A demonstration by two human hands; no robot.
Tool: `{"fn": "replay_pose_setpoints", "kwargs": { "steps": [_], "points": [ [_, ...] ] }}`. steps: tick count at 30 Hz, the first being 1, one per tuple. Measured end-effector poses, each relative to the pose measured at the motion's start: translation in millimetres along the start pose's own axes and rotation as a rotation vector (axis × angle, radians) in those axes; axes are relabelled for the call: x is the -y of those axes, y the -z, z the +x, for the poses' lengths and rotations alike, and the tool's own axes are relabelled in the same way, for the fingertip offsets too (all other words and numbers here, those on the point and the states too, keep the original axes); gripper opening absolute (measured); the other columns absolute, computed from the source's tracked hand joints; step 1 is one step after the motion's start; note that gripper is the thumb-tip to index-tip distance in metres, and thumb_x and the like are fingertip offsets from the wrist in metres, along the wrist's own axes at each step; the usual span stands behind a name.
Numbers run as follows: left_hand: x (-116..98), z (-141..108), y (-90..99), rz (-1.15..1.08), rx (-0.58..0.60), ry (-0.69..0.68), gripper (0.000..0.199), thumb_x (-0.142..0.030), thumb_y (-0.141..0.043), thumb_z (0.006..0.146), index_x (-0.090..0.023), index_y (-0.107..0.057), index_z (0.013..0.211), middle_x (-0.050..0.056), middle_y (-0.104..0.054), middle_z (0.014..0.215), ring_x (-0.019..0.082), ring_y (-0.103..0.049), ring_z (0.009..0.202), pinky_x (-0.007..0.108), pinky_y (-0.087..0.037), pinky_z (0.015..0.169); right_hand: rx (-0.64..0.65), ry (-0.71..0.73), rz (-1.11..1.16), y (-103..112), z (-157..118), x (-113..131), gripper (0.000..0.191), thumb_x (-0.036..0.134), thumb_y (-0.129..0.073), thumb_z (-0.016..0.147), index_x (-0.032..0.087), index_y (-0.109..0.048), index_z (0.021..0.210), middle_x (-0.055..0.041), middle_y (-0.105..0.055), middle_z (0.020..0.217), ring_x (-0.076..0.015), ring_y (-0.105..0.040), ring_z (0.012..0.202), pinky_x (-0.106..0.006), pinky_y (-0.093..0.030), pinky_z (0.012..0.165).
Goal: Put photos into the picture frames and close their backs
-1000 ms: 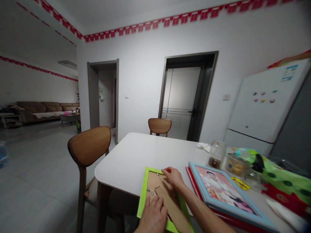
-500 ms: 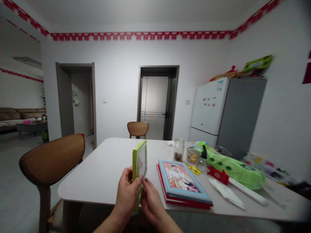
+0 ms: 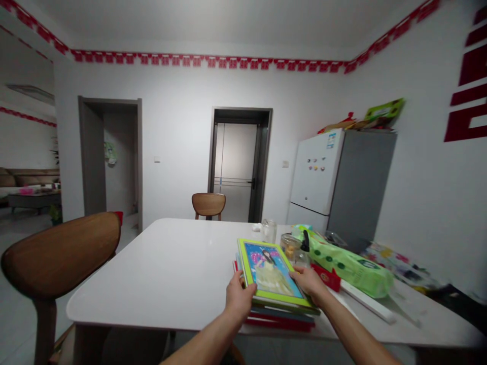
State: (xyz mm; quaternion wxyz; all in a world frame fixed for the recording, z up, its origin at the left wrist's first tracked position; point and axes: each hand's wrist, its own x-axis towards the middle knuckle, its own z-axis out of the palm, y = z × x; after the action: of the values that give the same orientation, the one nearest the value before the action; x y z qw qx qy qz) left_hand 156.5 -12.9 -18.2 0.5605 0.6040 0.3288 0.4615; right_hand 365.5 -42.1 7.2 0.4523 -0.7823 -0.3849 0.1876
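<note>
A lime-green picture frame [image 3: 272, 271] with a picture of a figure in a pale dress lies face up over a stack near the table's front edge. My left hand [image 3: 239, 296] grips its left side, thumb on the green border. On the opposite side, my right hand [image 3: 310, 284] is closed on the right border. Beneath it show the edges of a blue frame [image 3: 283, 313] and, at the bottom, a red frame [image 3: 279, 323]. Whether the green frame fully rests on the blue one, I cannot tell.
Behind the stack stand a glass jar [image 3: 269, 231] and a food container [image 3: 290, 246]. To the right lie a red box [image 3: 327, 277], a long white bar [image 3: 367, 301] and a green package [image 3: 350, 263]. Wooden chairs stand at the left [image 3: 64, 256] and far side [image 3: 208, 204].
The green frame was upright between my two hands left of the stack. It has moved right and been laid face up over the blue frame, with my hands now spread to its two sides.
</note>
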Motion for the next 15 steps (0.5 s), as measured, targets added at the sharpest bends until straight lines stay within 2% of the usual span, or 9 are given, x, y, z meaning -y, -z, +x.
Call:
{"fn": "replay_pose_setpoints", "kwargs": {
  "steps": [5,8,12,15],
  "points": [
    [13,4,4.6,0.139,-0.047,0.004,0.042,-0.009,-0.056,0.064,-0.014,-0.051,0.105,0.007,-0.06,0.102,0.02,-0.053,0.096,0.024,-0.037,0.081,-0.048,-0.003,-0.15,-6,12,-14,0.033,0.024,-0.055,0.058,0.01,-0.066,0.085,-0.0128,-0.066,0.084,-0.0264,-0.058,0.086,-0.031,-0.04,0.071],
    [15,-1,9.6,0.17,-0.017,0.012,0.037,-0.014,-0.054,0.068,-0.017,-0.051,0.105,0.005,-0.06,0.102,0.019,-0.053,0.095,0.023,-0.037,0.08,-0.014,0.027,-0.154,-4,11,-21,0.033,0.029,-0.051,0.061,0.011,-0.065,0.086,-0.0119,-0.065,0.09,-0.0227,-0.058,0.086,-0.028,-0.04,0.072],
    [22,-17,11.9,0.171,0.026,0.083,0.036,-0.018,-0.051,0.071,-0.011,-0.05,0.106,0.01,-0.058,0.106,0.021,-0.053,0.096,0.025,-0.039,0.08,0.086,0.034,-0.12,1,-13,-42,0.038,0.042,-0.042,0.067,0.013,-0.065,0.076,-0.008,-0.067,0.078,-0.0187,-0.06,0.072,-0.025,-0.043,0.06],
    [29,-27,16.3,0.156,0.073,0.092,0.038,-0.01,-0.051,0.067,-0.013,-0.05,0.104,0.008,-0.061,0.101,0.019,-0.056,0.092,0.023,-0.041,0.077,0.105,0.075,-0.102,-10,-37,-53,0.042,0.049,-0.039,0.067,0.014,-0.063,0.064,-0.0088,-0.066,0.07,-0.0204,-0.059,0.069,-0.026,-0.043,0.059]
  ]
}}
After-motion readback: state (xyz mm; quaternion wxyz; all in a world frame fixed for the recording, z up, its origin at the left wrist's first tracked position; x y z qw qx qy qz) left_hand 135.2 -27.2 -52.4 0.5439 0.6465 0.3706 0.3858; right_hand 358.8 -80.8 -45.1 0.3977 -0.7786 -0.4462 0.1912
